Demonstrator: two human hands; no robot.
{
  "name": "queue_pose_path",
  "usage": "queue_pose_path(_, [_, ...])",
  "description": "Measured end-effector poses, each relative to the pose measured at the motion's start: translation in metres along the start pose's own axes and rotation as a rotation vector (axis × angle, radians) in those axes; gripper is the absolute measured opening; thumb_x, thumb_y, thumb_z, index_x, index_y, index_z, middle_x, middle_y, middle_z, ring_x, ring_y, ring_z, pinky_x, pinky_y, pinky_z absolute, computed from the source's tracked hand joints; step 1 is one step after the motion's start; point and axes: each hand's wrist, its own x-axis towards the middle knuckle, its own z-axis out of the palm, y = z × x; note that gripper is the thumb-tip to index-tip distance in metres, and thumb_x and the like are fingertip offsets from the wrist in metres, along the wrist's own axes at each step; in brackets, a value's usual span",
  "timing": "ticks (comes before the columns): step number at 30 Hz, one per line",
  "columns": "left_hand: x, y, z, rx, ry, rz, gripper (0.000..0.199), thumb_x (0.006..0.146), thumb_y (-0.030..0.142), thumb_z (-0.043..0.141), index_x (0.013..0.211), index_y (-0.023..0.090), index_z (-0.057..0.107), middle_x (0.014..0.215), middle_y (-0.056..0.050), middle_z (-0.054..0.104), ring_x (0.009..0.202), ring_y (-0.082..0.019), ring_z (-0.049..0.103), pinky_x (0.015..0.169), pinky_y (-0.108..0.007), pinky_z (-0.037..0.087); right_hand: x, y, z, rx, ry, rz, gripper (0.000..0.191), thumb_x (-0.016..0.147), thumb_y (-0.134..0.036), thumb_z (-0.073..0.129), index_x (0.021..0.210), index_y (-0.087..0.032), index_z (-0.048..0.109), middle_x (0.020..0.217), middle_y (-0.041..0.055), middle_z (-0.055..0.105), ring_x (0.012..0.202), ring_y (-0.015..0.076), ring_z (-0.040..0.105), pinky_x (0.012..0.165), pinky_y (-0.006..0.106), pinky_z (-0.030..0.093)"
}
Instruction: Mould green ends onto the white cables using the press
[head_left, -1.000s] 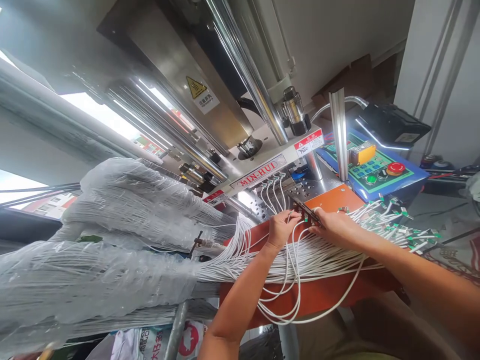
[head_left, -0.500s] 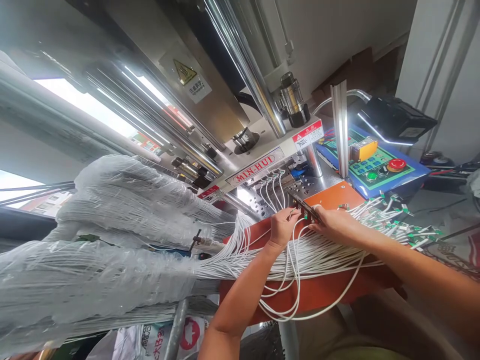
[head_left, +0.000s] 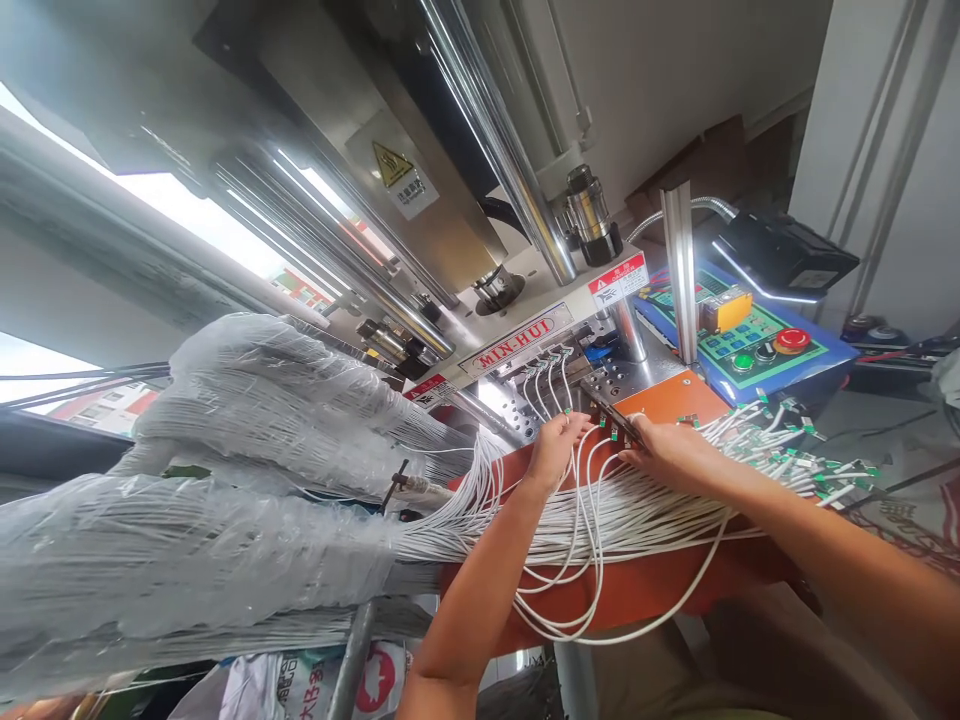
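My right hand (head_left: 664, 452) is closed around the near end of a dark metal bar (head_left: 616, 420), which slants up towards the press. Green-ended white cables (head_left: 598, 470) loop from the bar's left edge. Just left of the bar, my left hand (head_left: 553, 452) has its fingers pinched on a white cable; a small green connector (head_left: 568, 411) shows at the top of the hand. The exact grip is partly hidden by the fingers. Beneath both hands lies a thick bundle of white cables (head_left: 525, 525) on a red-brown board (head_left: 630, 590).
A press marked MIN-HUI (head_left: 525, 342) stands ahead, with several white cables in its lower mold (head_left: 551, 365). At right is a blue control box (head_left: 814, 350) with a red button. Plastic-wrapped cable bundles (head_left: 247, 550) hang at left. Many green connector ends (head_left: 817, 460) fan out right.
My left hand has drawn slightly back and left from the bar. A green connector now shows above its fingers, and more green ends show along the bar. My right hand keeps its hold. The view shifted slightly.
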Motion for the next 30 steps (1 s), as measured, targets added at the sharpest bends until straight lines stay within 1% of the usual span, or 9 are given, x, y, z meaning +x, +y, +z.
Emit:
queue_pose_path(4, [-0.002, -0.002, -0.007, -0.133, 0.099, -0.127, 0.039, 0.092, 0.037, 0.047, 0.118, 0.011, 0.061, 0.075, -0.004, 0.068, 0.056, -0.009, 0.056, 0.056, -0.021, 0.045, 0.0, 0.0, -0.003, 0.02, -0.024, 0.0, 0.028, 0.092, -0.044, 0.045, 0.106, -0.019, 0.044, 0.097, 0.0131, 0.07, 0.092, 0.032, 0.066, 0.066, 0.033, 0.036])
queue_pose_path(6, [-0.003, -0.001, -0.008, -0.042, 0.15, -0.095, 0.042, 0.093, 0.033, 0.046, 0.129, 0.012, 0.051, 0.062, 0.002, 0.062, 0.047, -0.008, 0.049, 0.052, -0.021, 0.042, 0.0, 0.0, -0.004, 0.034, -0.04, 0.007, 0.028, 0.092, -0.044, 0.045, 0.105, -0.02, 0.044, 0.098, 0.013, 0.07, 0.093, 0.0321, 0.066, 0.067, 0.032, 0.037])
queue_pose_path(8, [-0.006, 0.003, -0.007, 0.099, 0.188, 0.011, 0.043, 0.093, 0.029, 0.047, 0.133, 0.014, 0.046, 0.052, 0.006, 0.055, 0.048, -0.009, 0.049, 0.058, -0.022, 0.044, 0.0, 0.002, -0.004, 0.048, -0.041, 0.001, 0.027, 0.092, -0.045, 0.045, 0.103, -0.02, 0.043, 0.098, 0.0129, 0.069, 0.093, 0.0321, 0.066, 0.067, 0.032, 0.037])
queue_pose_path(10, [-0.01, 0.009, -0.005, 0.207, 0.22, 0.14, 0.037, 0.092, 0.027, 0.048, 0.127, 0.016, 0.049, 0.052, 0.006, 0.057, 0.054, -0.011, 0.054, 0.066, -0.024, 0.047, 0.0, 0.003, -0.004, 0.052, -0.032, -0.004, 0.027, 0.092, -0.046, 0.045, 0.102, -0.02, 0.043, 0.098, 0.013, 0.069, 0.092, 0.032, 0.066, 0.067, 0.032, 0.037])
queue_pose_path(12, [-0.011, 0.014, -0.005, 0.234, 0.222, 0.218, 0.028, 0.092, 0.029, 0.049, 0.117, 0.019, 0.057, 0.064, 0.002, 0.066, 0.055, -0.01, 0.055, 0.065, -0.024, 0.047, 0.0, 0.004, -0.003, 0.05, -0.027, -0.007, 0.026, 0.092, -0.045, 0.045, 0.101, -0.021, 0.043, 0.097, 0.0129, 0.07, 0.091, 0.0319, 0.066, 0.067, 0.033, 0.037])
queue_pose_path(15, [-0.007, 0.014, -0.008, 0.158, 0.241, 0.212, 0.024, 0.086, 0.035, 0.06, 0.1, 0.019, 0.07, 0.084, -0.004, 0.074, 0.056, -0.009, 0.057, 0.057, -0.022, 0.047, 0.001, 0.006, -0.002, 0.054, -0.023, -0.013, 0.026, 0.091, -0.045, 0.045, 0.102, -0.021, 0.043, 0.096, 0.0121, 0.069, 0.09, 0.0315, 0.066, 0.065, 0.032, 0.036])
queue_pose_path(19, [0.004, 0.006, -0.011, 0.047, 0.216, 0.144, 0.019, 0.074, 0.03, 0.072, 0.085, 0.016, 0.075, 0.078, -0.005, 0.074, 0.066, -0.013, 0.066, 0.064, -0.024, 0.053, 0.003, 0.007, 0.0, 0.075, -0.017, -0.026, 0.027, 0.091, -0.045, 0.044, 0.101, -0.021, 0.043, 0.096, 0.0113, 0.069, 0.088, 0.0312, 0.066, 0.064, 0.032, 0.036])
queue_pose_path(23, [0.009, 0.001, -0.006, 0.158, 0.129, 0.23, 0.008, 0.074, 0.022, 0.071, 0.078, 0.016, 0.075, 0.08, -0.005, 0.075, 0.075, -0.015, 0.069, 0.075, -0.028, 0.055, 0.002, 0.008, -0.002, 0.093, -0.019, -0.036, 0.028, 0.091, -0.046, 0.043, 0.102, -0.02, 0.043, 0.096, 0.0116, 0.068, 0.088, 0.0316, 0.066, 0.065, 0.032, 0.037])
queue_pose_path(30, [0.018, -0.002, 0.004, 0.311, 0.122, 0.304, 0.009, 0.076, 0.015, 0.067, 0.08, 0.019, 0.075, 0.081, -0.003, 0.075, 0.075, -0.015, 0.069, 0.075, -0.028, 0.054, 0.001, 0.01, -0.005, 0.115, -0.047, -0.042, 0.028, 0.091, -0.047, 0.04, 0.099, -0.021, 0.043, 0.092, 0.0116, 0.067, 0.085, 0.0291, 0.065, 0.063, 0.031, 0.037])
